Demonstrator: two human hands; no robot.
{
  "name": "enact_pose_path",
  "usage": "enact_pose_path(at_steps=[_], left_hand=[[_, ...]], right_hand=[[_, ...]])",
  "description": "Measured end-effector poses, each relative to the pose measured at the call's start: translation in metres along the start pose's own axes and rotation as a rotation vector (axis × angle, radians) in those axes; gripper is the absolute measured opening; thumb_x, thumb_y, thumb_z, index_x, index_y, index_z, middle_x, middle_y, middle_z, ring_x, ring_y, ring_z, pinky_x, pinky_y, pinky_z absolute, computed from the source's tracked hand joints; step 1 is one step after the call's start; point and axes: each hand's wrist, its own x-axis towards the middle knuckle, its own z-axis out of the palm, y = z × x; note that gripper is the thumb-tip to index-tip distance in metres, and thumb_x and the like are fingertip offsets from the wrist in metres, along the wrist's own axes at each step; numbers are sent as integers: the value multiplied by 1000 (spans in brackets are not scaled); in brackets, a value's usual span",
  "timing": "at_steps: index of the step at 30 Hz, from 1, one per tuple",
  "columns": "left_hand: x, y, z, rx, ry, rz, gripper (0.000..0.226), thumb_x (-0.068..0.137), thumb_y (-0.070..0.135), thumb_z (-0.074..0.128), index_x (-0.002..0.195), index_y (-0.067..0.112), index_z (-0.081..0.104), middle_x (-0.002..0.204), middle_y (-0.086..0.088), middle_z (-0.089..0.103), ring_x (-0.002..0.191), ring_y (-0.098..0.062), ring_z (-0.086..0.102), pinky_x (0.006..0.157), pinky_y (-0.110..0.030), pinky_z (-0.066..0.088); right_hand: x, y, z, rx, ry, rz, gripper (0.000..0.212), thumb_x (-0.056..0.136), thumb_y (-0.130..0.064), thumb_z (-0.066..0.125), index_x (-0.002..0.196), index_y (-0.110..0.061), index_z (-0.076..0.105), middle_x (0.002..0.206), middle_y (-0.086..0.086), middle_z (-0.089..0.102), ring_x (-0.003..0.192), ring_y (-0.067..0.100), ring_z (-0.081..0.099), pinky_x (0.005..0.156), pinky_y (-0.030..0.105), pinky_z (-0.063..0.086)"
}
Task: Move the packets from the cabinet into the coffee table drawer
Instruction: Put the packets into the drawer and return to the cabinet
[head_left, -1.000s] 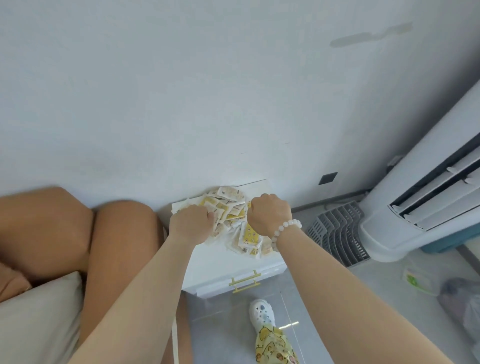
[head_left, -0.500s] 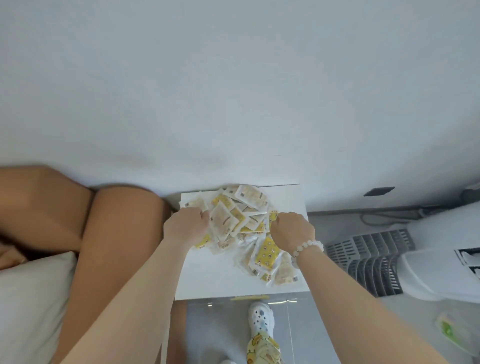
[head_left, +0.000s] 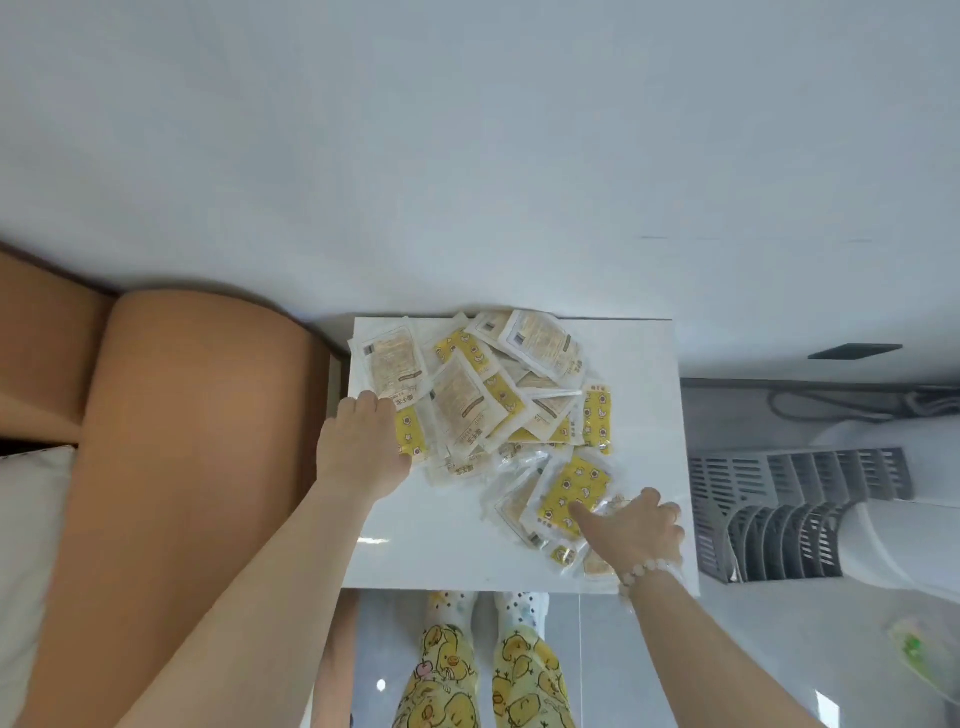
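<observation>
Left hand (head_left: 363, 452), fingertips hidden, meets packets (head_left: 483, 395); right hand (head_left: 631, 530) touches them.

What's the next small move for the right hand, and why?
Probably sweep the right hand left, pushing the stray packets into the main pile: they lie loose near the cabinet top's front right corner, and the left hand rests at the pile's left edge.
</observation>
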Motion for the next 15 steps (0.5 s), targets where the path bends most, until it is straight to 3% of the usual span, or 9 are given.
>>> enact_pose_path(at_steps=[3, 6, 12, 15], left_hand=[[27, -7, 21, 71, -57, -28, 93, 78, 39, 70, 148, 15, 14, 156, -6, 10, 144, -28, 8, 110, -37, 26], [55, -13, 35, 214, -103, -16, 123, 68, 42, 77, 149, 16, -11, 156, -9, -18, 144, -34, -14, 116, -46, 8], [89, -4, 59, 180, -171, 1, 142, 61, 49, 81, 144, 15, -28, 152, -14, -30, 140, -41, -21, 113, -56, 2], [96, -1, 65, 55, -230, 14, 144, 59, 40, 86, 145, 16, -27, 151, -13, -33, 141, -40, -20, 114, -56, 8]], right_hand=[[13, -2, 25, 95, -44, 139, 111, 62, -65, 74, 140, -5, 22, 140, 18, 28, 126, 35, 34, 96, 48, 39], [26, -7, 49, 201, -43, 214, 125, 52, -67, 78, 142, -6, 17, 141, 18, 26, 126, 36, 34, 97, 49, 38], [37, -1, 68, 275, 87, 251, 128, 45, -60, 85, 140, -2, 21, 133, 18, 31, 122, 34, 36, 98, 41, 36], [41, 0, 69, 259, 130, 242, 133, 43, -63, 84, 142, -1, 19, 136, 19, 32, 126, 33, 32, 101, 44, 32]])
